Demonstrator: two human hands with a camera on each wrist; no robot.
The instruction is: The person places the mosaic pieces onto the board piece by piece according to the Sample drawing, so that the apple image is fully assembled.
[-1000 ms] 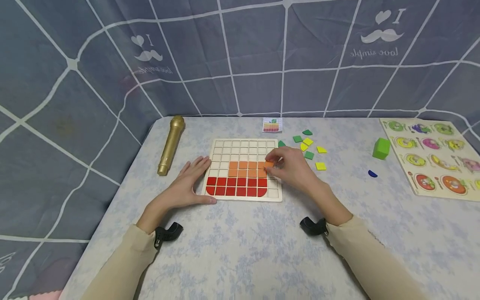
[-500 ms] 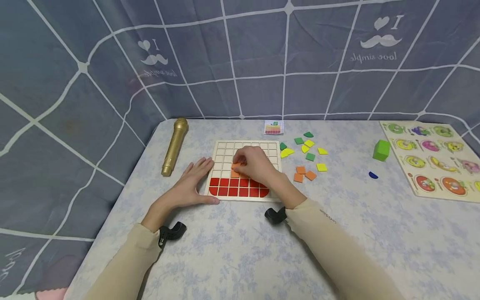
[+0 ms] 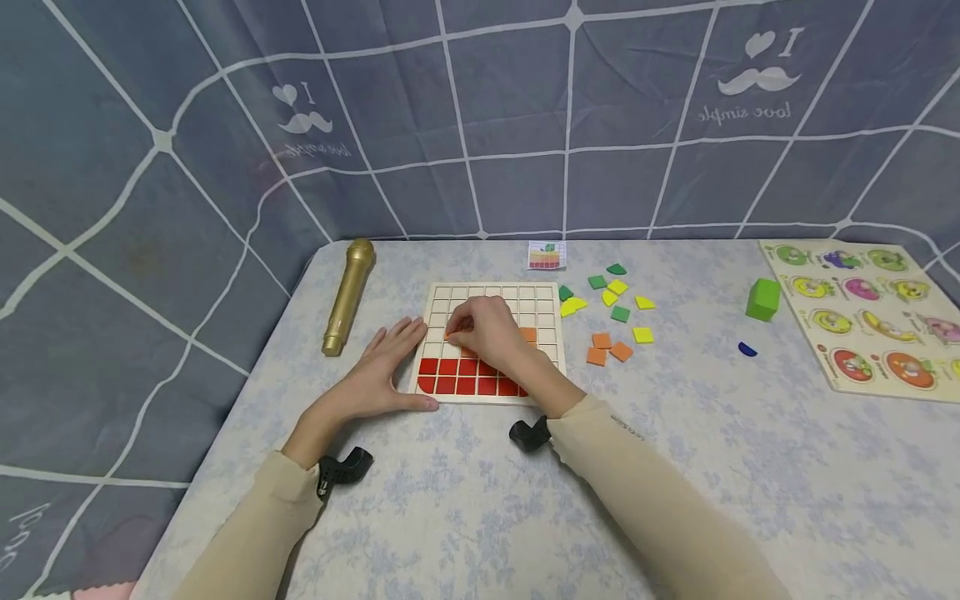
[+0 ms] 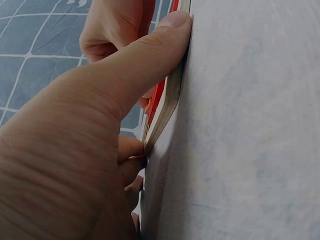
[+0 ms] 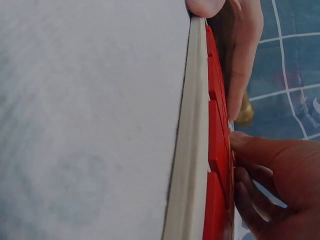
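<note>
A pale wooden grid board [image 3: 551,387] lies on the table, with two rows of red tiles [image 3: 467,385] near its front edge. Behind them are orange square tiles [image 3: 528,334], partly covered by my right hand [image 3: 491,333]. Thumb and fingers of that hand pinch an orange square tile [image 3: 448,337] over the left part of the grid. My left hand [image 3: 378,379] is spread at the board's near left corner, its thumb [image 4: 172,30] along the front edge and its fingers along the left side. In the right wrist view, the right fingertips [image 5: 240,140] are right at the board's surface.
Loose orange squares [image 3: 621,352], yellow pieces [image 3: 642,335] and green pieces [image 3: 620,314] lie right of the board. A small pattern card [image 3: 547,255] lies behind it. A gold microphone [image 3: 348,296] is at left; a green block [image 3: 762,299], blue piece [image 3: 747,349] and picture board [image 3: 862,312] are at right.
My right hand has moved from the board's right side to its left part, now holding an orange tile there. Loose orange squares on the right have come into view. The left hand stays put.
</note>
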